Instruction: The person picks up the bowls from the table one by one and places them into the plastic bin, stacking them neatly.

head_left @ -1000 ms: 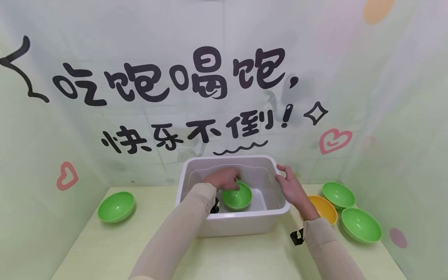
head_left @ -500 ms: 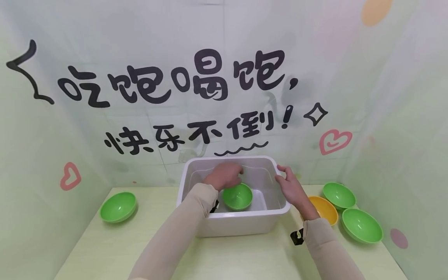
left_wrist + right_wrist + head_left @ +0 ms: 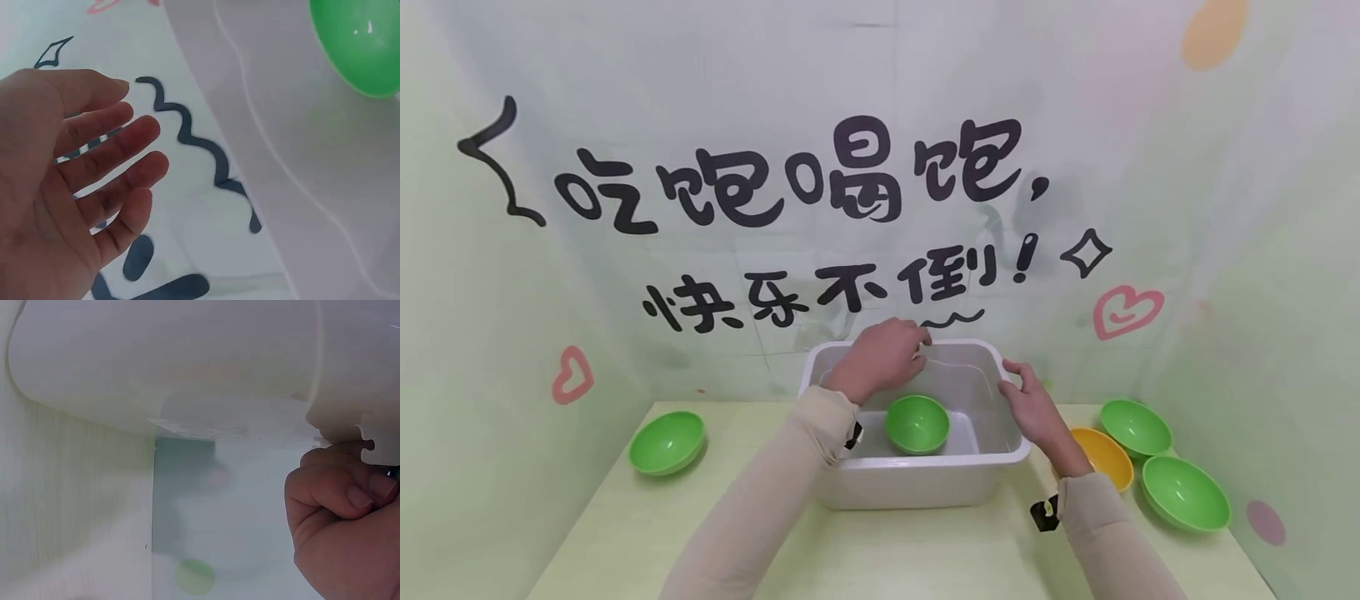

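Note:
A white plastic bin (image 3: 917, 482) stands on the table against the back wall. One small green bowl (image 3: 917, 423) sits upright inside it. Over the bin's back left part hovers my left hand (image 3: 883, 360), fingers loosely bent and nothing between them. In the left wrist view that hand is apart from both the bin wall and the bowl. With curled fingers, my right hand (image 3: 1033, 408) grips the bin's right rim. The right wrist view shows these fingers folded at the bin's outer wall, the rim partly hidden.
A green bowl (image 3: 667, 443) lies on the table (image 3: 925, 550) at the left. To the right of the bin are an orange bowl (image 3: 1107, 460), partly behind my right forearm, and two green bowls, one farther back (image 3: 1137, 427). Printed walls enclose the table.
My left hand has let go of the green bowl's edge and risen up out of the bin. The bowl stays in the bin. My right hand keeps its grip on the rim.

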Action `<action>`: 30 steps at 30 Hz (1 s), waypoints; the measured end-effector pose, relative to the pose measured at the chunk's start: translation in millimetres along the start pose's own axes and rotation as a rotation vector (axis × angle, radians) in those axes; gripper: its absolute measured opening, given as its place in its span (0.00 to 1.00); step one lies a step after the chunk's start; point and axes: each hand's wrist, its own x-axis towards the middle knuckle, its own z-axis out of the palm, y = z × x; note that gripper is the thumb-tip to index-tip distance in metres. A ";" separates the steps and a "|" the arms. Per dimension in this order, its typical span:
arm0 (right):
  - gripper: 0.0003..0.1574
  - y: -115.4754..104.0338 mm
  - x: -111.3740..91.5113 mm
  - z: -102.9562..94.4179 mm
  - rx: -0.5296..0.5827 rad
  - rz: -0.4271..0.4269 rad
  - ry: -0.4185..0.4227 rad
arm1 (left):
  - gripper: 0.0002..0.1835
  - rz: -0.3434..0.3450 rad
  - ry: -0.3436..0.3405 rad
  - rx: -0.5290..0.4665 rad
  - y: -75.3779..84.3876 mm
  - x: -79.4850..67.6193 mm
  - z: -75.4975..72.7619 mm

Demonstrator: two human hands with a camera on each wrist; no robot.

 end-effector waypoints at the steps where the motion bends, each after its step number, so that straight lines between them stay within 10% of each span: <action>1: 0.36 0.5 0.4 -0.6 -0.001 -0.001 0.001 | 0.17 -0.006 0.005 -0.001 -0.7 -1.2 -5.0; 16: 0.35 2.1 0.0 -4.3 0.015 -0.006 0.014 | 0.21 -0.143 0.218 -0.019 -21.0 -27.4 -41.9; 30: 0.35 1.9 -2.6 -0.6 0.031 -0.010 -0.004 | 0.27 -0.213 0.396 -0.050 -44.7 -58.5 -43.2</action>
